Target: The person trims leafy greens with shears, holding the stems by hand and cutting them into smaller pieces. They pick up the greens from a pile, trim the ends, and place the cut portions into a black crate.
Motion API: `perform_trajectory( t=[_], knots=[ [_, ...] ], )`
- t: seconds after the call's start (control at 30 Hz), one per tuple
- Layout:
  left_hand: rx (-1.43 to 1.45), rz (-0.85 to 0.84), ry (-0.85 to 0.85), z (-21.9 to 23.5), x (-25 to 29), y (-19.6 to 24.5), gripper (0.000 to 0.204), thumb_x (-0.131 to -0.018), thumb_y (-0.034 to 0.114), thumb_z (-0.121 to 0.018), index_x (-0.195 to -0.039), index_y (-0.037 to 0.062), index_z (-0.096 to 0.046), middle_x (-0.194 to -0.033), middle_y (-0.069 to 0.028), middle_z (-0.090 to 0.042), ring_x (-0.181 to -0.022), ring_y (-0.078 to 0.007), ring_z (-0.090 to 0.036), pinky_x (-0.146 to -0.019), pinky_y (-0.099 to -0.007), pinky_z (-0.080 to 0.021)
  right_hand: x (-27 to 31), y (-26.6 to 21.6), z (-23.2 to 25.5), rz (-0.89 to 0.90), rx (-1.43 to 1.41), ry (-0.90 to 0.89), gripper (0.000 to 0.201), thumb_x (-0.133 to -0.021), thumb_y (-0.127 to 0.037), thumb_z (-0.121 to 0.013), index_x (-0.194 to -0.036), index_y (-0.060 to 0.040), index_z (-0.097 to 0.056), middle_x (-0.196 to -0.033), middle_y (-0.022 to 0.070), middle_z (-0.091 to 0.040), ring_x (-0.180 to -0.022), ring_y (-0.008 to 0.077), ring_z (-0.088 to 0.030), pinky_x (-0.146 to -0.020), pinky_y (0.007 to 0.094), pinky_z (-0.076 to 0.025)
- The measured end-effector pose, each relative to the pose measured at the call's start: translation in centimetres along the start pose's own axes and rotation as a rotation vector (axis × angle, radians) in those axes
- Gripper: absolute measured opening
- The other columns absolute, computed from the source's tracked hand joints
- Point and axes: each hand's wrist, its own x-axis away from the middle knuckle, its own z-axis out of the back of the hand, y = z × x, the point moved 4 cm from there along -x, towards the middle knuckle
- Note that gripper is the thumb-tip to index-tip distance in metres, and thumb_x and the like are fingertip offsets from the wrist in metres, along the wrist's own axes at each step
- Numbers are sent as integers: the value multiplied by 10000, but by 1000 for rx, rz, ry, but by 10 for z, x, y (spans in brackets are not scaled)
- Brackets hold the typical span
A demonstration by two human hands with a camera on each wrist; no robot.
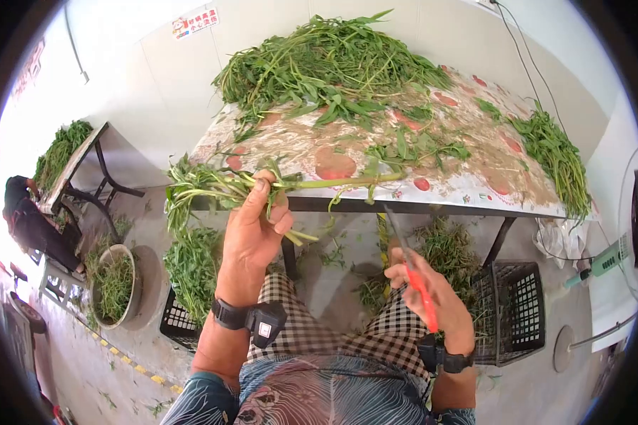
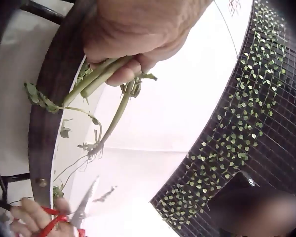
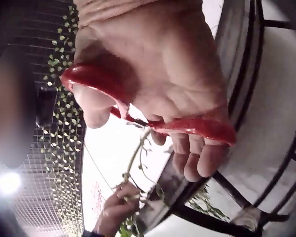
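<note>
My left hand (image 1: 252,223) grips a small bunch of leafy green stems (image 1: 216,185) above the table's front edge. One longer stem (image 1: 333,183) points right from the fist, and its thin root end (image 2: 99,143) shows in the left wrist view. In my right hand (image 1: 439,294) is a pair of scissors with red handles (image 3: 197,129), thumb through one loop and fingers through the other. The blades (image 2: 84,207) stand apart from the stem, below its root end. Loose leafy sprigs (image 1: 411,149) lie on the table behind.
A big heap of greens (image 1: 333,67) covers the back of the patterned table (image 1: 475,180); another bunch (image 1: 553,159) hangs over its right end. Black crates (image 1: 521,312) stand below on both sides. At far left are a round tub (image 1: 131,290) and another person (image 1: 32,223) by a second table.
</note>
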Motion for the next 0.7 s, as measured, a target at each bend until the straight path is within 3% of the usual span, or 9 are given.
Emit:
perform_trajectory(
  t=[0.13, 0.17, 0.27, 0.37, 0.47, 0.57, 0.67, 0.7],
  knots=[
    [-163, 13, -99, 3, 4, -1, 171, -872, 205, -574, -1014, 114, -544, -737, 15, -359, -587, -90, -334, -489, -220, -301, -3, 13, -7, -68, -222, 77, 481, -858, -74, -551, -1302, -35, -368, -1050, 98, -508, -885, 160, -468, -756, 267, -441],
    [-170, 31, -165, 8, 4, -1, 198, -858, 206, -591, -1026, 114, -542, -771, 13, -417, -597, -97, -351, -491, -224, -308, -5, 9, -7, 28, -57, 36, 479, -866, -49, -528, -1314, -42, -359, -1049, 92, -506, -859, 154, -469, -748, 258, -442],
    [-211, 35, -185, 13, 6, 2, 190, -860, 194, -587, -1027, 112, -547, -823, 8, -486, -605, -101, -372, -488, -231, -320, -5, 5, -7, 49, 73, 35, 471, -877, -47, -507, -1321, -42, -352, -1037, 75, -506, -819, 142, -476, -721, 244, -440],
    [-243, 62, -220, 14, 8, 1, 169, -854, 175, -588, -1009, 110, -563, -834, 4, -522, -599, -108, -385, -475, -243, -330, -6, 21, -4, -119, -240, 35, 453, -901, -90, -486, -1329, -47, -346, -996, 52, -511, -778, 120, -474, -683, 229, -433],
    [-303, 79, -214, 12, 10, -2, 167, -845, 187, -597, -963, 81, -544, -752, -6, -473, -594, -122, -408, -476, -254, -341, -7, 18, -5, 23, 18, 45, 418, -926, -143, -458, -1323, -51, -363, -957, 35, -508, -736, 108, -468, -648, 212, -421],
    [-317, 99, -234, 13, 11, -3, 186, -839, 191, -604, -949, 58, -535, -719, -16, -461, -590, -131, -427, -473, -262, -350, -10, 27, -5, -210, -559, 116, 415, -913, -179, -494, -1297, -45, -408, -926, 30, -516, -737, 105, -469, -657, 216, -420],
    [-331, 128, -250, 15, 9, -1, 197, -838, 189, -605, -960, 49, -538, -726, -20, -471, -585, -130, -431, -468, -263, -353, -11, 22, -6, -192, -464, 148, 408, -901, -220, -517, -1261, -36, -457, -826, 17, -522, -697, 108, -478, -660, 223, -426],
    [-340, 137, -252, 15, 9, 0, 201, -838, 189, -605, -963, 47, -539, -729, -20, -474, -584, -130, -431, -467, -263, -353, -11, 22, -4, -98, -233, 128, 415, -893, -236, -530, -1246, -27, -470, -802, 16, -527, -693, 106, -483, -667, 226, -428]
  ],
)
